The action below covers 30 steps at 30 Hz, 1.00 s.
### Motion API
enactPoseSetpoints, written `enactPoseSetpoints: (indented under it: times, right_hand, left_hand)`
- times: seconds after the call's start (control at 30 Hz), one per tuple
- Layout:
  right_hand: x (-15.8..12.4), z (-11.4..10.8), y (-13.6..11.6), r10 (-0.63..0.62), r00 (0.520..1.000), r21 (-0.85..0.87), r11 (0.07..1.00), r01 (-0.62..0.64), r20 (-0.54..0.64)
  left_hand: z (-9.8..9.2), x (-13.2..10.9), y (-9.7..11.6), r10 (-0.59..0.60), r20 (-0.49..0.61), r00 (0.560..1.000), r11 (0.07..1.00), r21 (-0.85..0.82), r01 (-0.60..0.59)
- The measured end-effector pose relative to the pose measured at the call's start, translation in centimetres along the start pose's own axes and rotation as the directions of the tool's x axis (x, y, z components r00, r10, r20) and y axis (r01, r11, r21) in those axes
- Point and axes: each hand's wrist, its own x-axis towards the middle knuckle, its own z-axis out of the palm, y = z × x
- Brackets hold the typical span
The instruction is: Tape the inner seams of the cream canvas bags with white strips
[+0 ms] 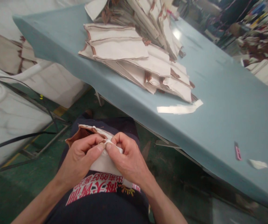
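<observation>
A white fabric pouch [101, 165] with a brown lining rests over my lap, its open side toward the left. My left hand [84, 154] pinches the upper edge of the pouch between thumb and forefinger. Right beside it, my right hand [127, 154] grips the same edge, so the two thumbs nearly meet. The small bit of cloth between the fingertips is too blurred to make out.
On the blue-covered table [218, 124] lie stacked white fabric pieces [120, 46] with brown edging. A white strip [179, 109], a pink cutter [237, 151] and a white scrap [258, 164] lie nearer the right. White bins [10, 124] stand at left, with a dark cable [19, 138] in front.
</observation>
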Motion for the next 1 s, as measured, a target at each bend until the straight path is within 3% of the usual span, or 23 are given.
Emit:
enactPoseSetpoints:
  times: [0.23, 0.37, 0.47, 0.57, 0.67, 0.8, 1.0]
  right_hand:
    - [-0.3, -0.2, 0.4, 0.005, 1.000, 0.126, 0.992, -0.007, 0.014]
    - [0.0, -0.6, 0.8, -0.002, 0.999, 0.203, 0.979, -0.006, 0.041]
    - [0.3, -1.4, 1.0, 0.014, 0.983, 0.279, 0.958, -0.067, 0.185]
    - [0.5, -2.2, 0.9, 0.003, 0.930, 0.305, 0.944, -0.124, 0.368]
    - [0.7, -2.6, 0.3, -0.057, 0.894, 0.307, 0.947, -0.092, 0.444]
    - [1.0, -2.2, -0.3, -0.129, 0.885, 0.295, 0.955, -0.009, 0.447]
    - [0.5, -0.8, -0.2, -0.226, 0.922, 0.170, 0.969, 0.180, 0.316]
  left_hand:
    - [0.8, -0.8, 0.2, 0.069, 0.004, 0.998, 0.985, 0.159, -0.069]
    - [1.3, -1.7, 0.9, 0.057, -0.025, 0.998, 0.978, 0.203, -0.051]
    - [1.3, -2.2, 1.7, 0.070, 0.050, 0.996, 0.976, 0.204, -0.079]
    - [0.7, -2.4, 2.3, 0.106, 0.155, 0.982, 0.972, 0.191, -0.135]
    - [-0.1, -2.2, 2.4, 0.196, 0.202, 0.960, 0.939, 0.244, -0.243]
    - [-1.1, -2.3, 1.6, 0.320, 0.236, 0.918, 0.837, 0.384, -0.391]
    - [-1.0, -3.2, 0.4, 0.331, 0.182, 0.926, 0.785, 0.492, -0.377]
